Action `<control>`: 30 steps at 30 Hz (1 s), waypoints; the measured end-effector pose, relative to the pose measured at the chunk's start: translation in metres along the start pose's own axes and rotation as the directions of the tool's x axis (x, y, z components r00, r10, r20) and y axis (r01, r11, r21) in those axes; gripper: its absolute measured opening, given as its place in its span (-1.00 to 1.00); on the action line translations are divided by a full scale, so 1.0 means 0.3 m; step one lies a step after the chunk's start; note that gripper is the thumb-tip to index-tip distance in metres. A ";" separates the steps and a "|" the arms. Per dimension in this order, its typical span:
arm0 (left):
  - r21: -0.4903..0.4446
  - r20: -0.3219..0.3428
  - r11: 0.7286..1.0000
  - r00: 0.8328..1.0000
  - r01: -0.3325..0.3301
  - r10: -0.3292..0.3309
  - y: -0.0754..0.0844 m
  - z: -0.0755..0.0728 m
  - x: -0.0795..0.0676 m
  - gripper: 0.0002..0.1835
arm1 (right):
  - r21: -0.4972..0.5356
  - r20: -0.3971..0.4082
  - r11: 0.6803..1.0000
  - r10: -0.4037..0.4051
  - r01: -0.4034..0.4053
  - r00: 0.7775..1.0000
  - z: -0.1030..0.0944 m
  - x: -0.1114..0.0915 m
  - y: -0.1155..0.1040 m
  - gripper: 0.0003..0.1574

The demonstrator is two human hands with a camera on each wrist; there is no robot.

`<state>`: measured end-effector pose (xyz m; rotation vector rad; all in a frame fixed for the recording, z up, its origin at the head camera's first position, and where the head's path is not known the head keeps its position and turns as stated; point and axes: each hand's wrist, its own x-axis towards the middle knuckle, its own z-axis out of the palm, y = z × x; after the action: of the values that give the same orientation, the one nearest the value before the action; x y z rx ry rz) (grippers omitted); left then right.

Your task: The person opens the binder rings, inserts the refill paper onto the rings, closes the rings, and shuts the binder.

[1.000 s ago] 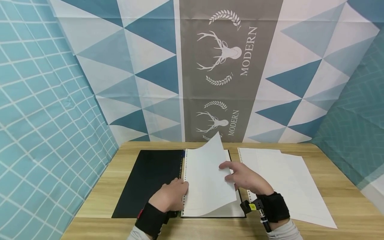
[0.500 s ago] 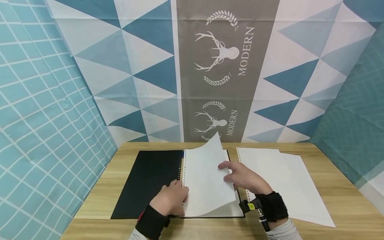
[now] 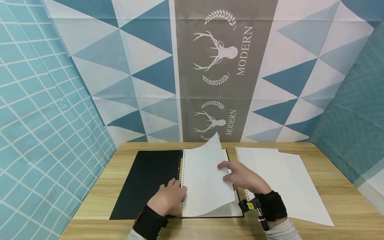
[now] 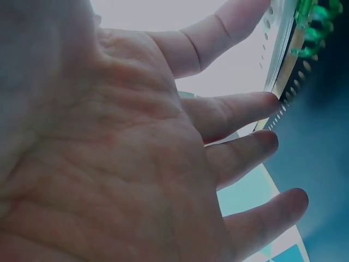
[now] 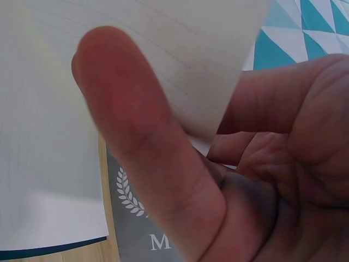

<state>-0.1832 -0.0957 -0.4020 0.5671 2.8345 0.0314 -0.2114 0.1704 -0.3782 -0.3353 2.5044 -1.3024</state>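
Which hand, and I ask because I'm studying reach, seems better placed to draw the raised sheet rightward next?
Likely the right hand: it pinches the raised sheet by its right side and is nearer the loose sheets. The left hand lies at the holed edge.

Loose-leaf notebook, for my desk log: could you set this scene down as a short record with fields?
Surface: wood-grain table
Left: black punched cover, laid open
Centre: page stack, with a raised sheet whose far right corner curls up
Right: overlapping loose white sheets
Right grip: pinches the raised sheet's right edge between thumb and fingers
Left grip: fingers spread by the punched page edge; contact unclear
Binding: green coil, seen in left wrist view
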 end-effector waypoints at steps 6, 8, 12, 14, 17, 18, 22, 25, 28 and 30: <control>-0.005 -0.008 1.000 1.000 -0.009 0.009 -0.005 -0.002 -0.003 -0.53 | -0.012 0.003 1.000 0.011 -0.011 1.000 0.002 -0.003 0.000 -0.45; -0.002 -0.003 1.000 1.000 -0.007 0.007 -0.003 -0.002 -0.002 -0.53 | -0.006 0.003 1.000 0.018 -0.018 1.000 0.001 -0.004 0.002 -0.44; 0.007 0.015 1.000 1.000 0.013 -0.013 0.002 0.000 0.004 -0.52 | 0.007 -0.003 1.000 0.029 -0.029 1.000 0.001 -0.002 0.007 -0.45; 0.009 0.021 1.000 0.999 0.025 -0.025 0.004 0.002 0.006 -0.51 | 0.010 -0.005 0.999 0.033 -0.033 0.999 0.002 -0.001 0.008 -0.45; 0.017 0.022 0.999 0.999 0.035 -0.035 0.009 0.006 0.008 -0.50 | 0.005 0.001 0.999 0.033 -0.033 0.999 0.003 -0.001 0.009 -0.45; 0.021 0.020 0.999 0.999 0.036 -0.037 0.010 0.007 0.009 -0.50 | 0.002 0.002 0.999 0.035 -0.035 0.999 0.003 -0.001 0.008 -0.45; 0.040 0.012 0.999 0.999 0.035 -0.036 0.013 0.010 0.013 -0.50 | -0.012 0.008 0.999 0.035 -0.035 0.999 0.006 0.003 0.009 -0.45; 0.048 0.012 0.998 0.999 0.037 -0.038 0.014 0.010 0.013 -0.51 | -0.015 0.008 0.999 0.044 -0.044 0.999 0.009 0.008 0.011 -0.46; 0.054 0.019 0.998 0.999 0.043 -0.044 0.018 0.009 0.014 -0.53 | -0.012 0.011 0.999 0.052 -0.052 0.999 0.012 0.011 0.015 -0.45; 0.062 0.025 0.997 0.999 0.043 -0.045 0.022 0.009 0.015 -0.54 | -0.012 0.015 0.999 0.053 -0.053 0.998 0.014 0.012 0.016 -0.45</control>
<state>-0.1841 -0.0879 -0.4052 0.5134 2.8299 -0.0704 -0.2136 0.1688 -0.3850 -0.2784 2.4912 -1.2605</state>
